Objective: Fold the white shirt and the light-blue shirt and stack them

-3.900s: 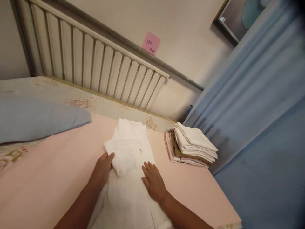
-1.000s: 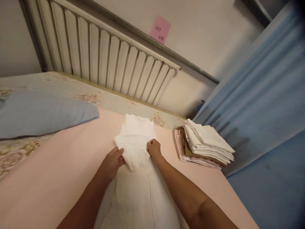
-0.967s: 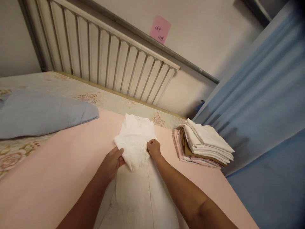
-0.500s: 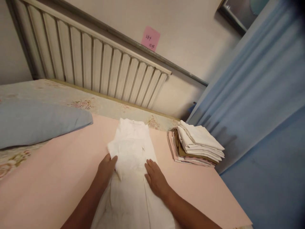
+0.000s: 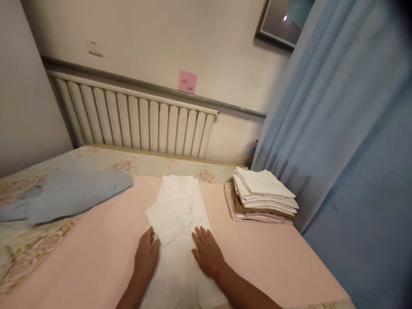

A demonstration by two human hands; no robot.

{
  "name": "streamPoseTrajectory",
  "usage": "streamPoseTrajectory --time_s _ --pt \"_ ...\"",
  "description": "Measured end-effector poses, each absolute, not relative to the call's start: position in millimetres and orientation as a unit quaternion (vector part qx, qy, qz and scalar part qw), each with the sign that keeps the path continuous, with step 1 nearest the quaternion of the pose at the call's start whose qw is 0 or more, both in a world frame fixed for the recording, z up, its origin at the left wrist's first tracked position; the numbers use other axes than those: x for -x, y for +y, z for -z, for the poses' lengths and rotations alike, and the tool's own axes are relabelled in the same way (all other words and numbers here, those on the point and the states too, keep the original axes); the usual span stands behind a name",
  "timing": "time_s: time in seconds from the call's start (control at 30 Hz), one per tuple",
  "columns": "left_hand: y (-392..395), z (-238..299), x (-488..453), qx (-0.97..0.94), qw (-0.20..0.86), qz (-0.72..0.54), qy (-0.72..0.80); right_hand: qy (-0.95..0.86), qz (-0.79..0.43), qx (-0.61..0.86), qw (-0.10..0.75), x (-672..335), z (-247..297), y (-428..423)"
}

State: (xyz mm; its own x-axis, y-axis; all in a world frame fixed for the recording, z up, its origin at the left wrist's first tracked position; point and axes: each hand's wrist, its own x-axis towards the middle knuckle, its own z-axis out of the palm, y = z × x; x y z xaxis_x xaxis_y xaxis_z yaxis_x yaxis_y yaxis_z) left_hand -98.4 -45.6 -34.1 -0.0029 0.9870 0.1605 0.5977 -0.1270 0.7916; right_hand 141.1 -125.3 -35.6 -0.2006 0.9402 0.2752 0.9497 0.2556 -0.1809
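Note:
A white garment (image 5: 175,274), perhaps a shirt, lies lengthwise before me on a pink cloth (image 5: 106,240). A sleeve-like flap (image 5: 170,221) is folded across its upper part, with a loose corner pointing toward me. Beside the garment's left edge is my left hand (image 5: 147,253), its thumb and fingers slightly apart near the flap. Its fingertips are partly hidden, and I see no cloth clearly pinched in them. My right hand (image 5: 209,254) rests flat on the garment's right side with fingers spread.
A stack of folded cloths (image 5: 264,195), white over brown and pink, sits at the right. Blue fabric (image 5: 80,193) lies at the left on the floral bedding (image 5: 35,253). Behind stand a radiator (image 5: 138,120) and the wall; a blue curtain (image 5: 337,128) hangs at the right.
My left hand has gone from pinching the garment's left edge to being loosened beside it. The flap lies more slanted. My right hand has spread its fingers, and the view has levelled.

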Motion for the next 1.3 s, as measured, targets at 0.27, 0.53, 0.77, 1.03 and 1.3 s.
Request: streamPoseTrajectory --time_s 0.27,0.53,0.77,1.03,1.3 --pt "-96 58 114 -0.779 0.041 -0.198 0.594 -0.783 -0.003 0.594 0.185 -142 36 -160" --pt "-123 44 115 -0.772 0.020 -0.128 0.623 -0.783 -0.012 0.585 0.210 -144 35 -187" --pt "-131 31 132 -0.724 0.034 -0.155 0.671 -0.745 0.033 0.600 0.292 -149 57 -189" --pt "-130 11 150 -0.667 0.194 -0.148 0.704 -0.570 0.027 0.724 0.388 -158 67 -188" --pt "-124 16 157 -0.635 0.274 -0.139 0.709 -0.516 -0.140 0.777 0.333 -163 37 -196"
